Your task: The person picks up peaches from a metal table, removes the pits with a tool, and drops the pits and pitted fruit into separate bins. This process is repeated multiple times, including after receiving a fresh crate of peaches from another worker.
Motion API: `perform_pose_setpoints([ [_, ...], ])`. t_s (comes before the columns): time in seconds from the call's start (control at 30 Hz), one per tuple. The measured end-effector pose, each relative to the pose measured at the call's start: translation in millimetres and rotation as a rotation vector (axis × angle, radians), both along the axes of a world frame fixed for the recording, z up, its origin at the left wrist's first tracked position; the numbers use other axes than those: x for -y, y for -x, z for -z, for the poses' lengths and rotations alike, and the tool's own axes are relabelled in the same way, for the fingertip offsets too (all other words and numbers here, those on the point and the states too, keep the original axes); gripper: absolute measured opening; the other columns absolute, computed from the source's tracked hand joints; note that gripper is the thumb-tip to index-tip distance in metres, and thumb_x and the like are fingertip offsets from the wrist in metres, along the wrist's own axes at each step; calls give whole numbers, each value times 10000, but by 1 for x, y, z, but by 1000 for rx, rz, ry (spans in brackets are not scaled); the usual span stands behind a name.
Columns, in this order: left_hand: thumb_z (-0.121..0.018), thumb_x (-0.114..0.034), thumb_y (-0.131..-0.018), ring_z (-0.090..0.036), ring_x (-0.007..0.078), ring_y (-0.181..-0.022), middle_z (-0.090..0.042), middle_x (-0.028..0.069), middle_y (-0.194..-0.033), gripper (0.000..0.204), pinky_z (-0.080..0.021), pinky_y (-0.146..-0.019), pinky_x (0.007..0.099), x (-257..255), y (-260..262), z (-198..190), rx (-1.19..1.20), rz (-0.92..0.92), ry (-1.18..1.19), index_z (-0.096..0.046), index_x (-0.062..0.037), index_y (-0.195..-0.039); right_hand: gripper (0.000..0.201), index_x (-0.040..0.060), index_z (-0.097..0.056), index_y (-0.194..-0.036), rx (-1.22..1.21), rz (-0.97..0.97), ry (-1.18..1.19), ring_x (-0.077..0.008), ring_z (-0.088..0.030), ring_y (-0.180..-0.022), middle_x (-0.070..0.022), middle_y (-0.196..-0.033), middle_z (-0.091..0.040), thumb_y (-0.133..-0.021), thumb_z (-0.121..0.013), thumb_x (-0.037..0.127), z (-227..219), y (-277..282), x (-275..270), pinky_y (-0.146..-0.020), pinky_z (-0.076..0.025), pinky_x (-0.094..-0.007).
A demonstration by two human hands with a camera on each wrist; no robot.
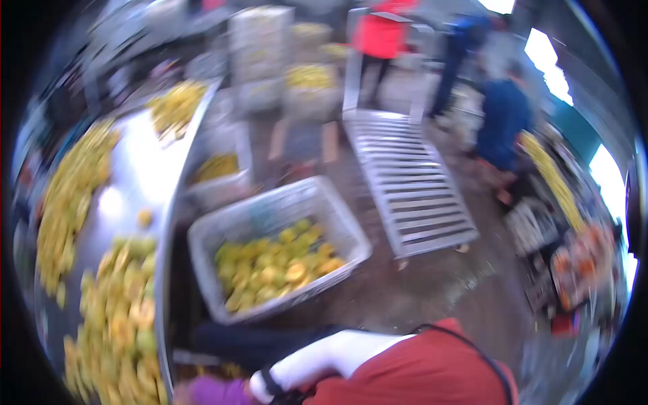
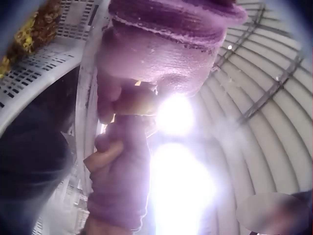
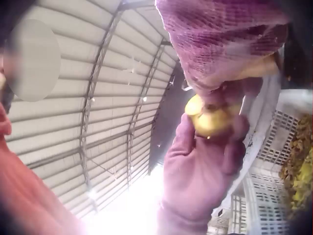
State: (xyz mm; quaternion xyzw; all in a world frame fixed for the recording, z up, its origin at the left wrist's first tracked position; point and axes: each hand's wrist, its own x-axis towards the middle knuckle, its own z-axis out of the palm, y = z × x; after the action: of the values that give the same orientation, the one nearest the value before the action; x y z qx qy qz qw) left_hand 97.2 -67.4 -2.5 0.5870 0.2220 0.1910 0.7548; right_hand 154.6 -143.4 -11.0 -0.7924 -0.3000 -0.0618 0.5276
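Observation:
My left hand (image 2: pixel 161 54), in a purple glove, holds a yellow fruit (image 3: pixel 212 120) with its fingers curled round it. Close against the same fruit is my right hand (image 3: pixel 227 54), also purple-gloved, its fingers curled. A thin bright strip (image 3: pixel 244 105), blade-like, shows beside these fingers; most of it is hidden. In the left wrist view a bare thumb (image 2: pixel 105 156) pokes out of the right glove. Only one purple glove (image 1: pixel 212 391) shows in the head view, low at the table edge. Many cut yellow fruits (image 1: pixel 121 324) lie heaped next to it on the metal table (image 1: pixel 145 169).
A white crate (image 1: pixel 202 250) of yellow fruit pieces stands right of the table. Beyond it is a slatted metal cart (image 1: pixel 418 189). Stacked crates (image 1: pixel 260 61) rise at the back. A person in red (image 1: pixel 381 34) and another in dark blue (image 1: pixel 505 125) are farther off.

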Motion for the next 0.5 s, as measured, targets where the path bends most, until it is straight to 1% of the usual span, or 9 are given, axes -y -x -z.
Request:
perform_pose_setpoints([
  [0.07,-529,-99,-856,-595,199,-815,-602,118,-908,200,-510,-705,296,-17,7,16,41,-74,-29,-554,-8,-1032,257,72,-632,-963,-216,-62,-230,-295,-610,-871,-128,-952,-632,-924,-494,286,-24,23,26,-756,-489,-389],
  [0.1,-538,-90,-849,-598,197,-808,-605,117,-901,192,-511,-700,295,-27,9,26,62,-95,-149,-559,-9,-1022,228,78,-636,-957,-130,-90,-29,-325,-604,-842,-144,-951,-622,-908,-494,250,6,24,20,-715,-495,-404],
  [0.13,-547,-81,-842,-600,196,-802,-607,117,-893,185,-511,-696,294,-36,17,37,59,-125,-323,-564,-10,-1013,211,76,-622,-931,-288,-119,11,-334,-598,-803,-134,-901,-617,-906,-495,243,20,29,16,-682,-486,-407],
  [0.17,-556,-71,-835,-602,195,-796,-609,116,-886,179,-512,-691,293,-45,22,45,54,-162,-376,-569,-11,-1003,214,71,-595,-925,-154,-219,28,-336,-590,-786,-138,-853,-610,-913,-508,266,19,32,21,-667,-477,-407],
  [0.2,-492,-205,-879,-610,221,-800,-614,120,-904,252,-517,-702,330,-49,31,46,72,-185,-157,-562,-15,-1029,235,62,-565,-903,-279,-117,61,-343,-592,-759,-151,-815,-600,-917,-522,293,30,45,17,-637,-475,-413],
  [0.23,-428,-338,-922,-618,248,-805,-618,124,-922,368,-523,-712,367,-52,37,46,104,-230,74,-555,-20,-1056,158,48,-575,-984,-429,-110,188,-334,-622,-733,-163,-799,-598,-901,-577,183,32,52,14,-606,-483,-387],
  [0.3,-316,-534,-962,-627,286,-806,-622,127,-944,568,-528,-718,417,-50,48,32,138,-318,564,-545,-28,-1084,202,41,-538,-1021,-352,-257,85,-377,-619,-730,-186,-815,-597,-905,-573,203,21,58,12,-585,-474,-403],
  [0.43,-343,-522,-965,-628,266,-768,-615,123,-930,543,-529,-683,374,-55,51,26,157,-424,549,-546,-24,-1038,250,25,-484,-1008,-196,-385,180,-407,-604,-699,-213,-779,-594,-910,-565,239,16,56,-14,-558,-464,-432],
  [0.5,-350,-518,-966,-627,257,-744,-611,128,-913,541,-530,-669,356,-55,55,20,39,-467,327,-545,-17,-1030,318,7,-471,-963,-169,-491,395,-378,-613,-630,-203,-707,-601,-911,-545,312,20,58,-23,-521,-473,-442],
])
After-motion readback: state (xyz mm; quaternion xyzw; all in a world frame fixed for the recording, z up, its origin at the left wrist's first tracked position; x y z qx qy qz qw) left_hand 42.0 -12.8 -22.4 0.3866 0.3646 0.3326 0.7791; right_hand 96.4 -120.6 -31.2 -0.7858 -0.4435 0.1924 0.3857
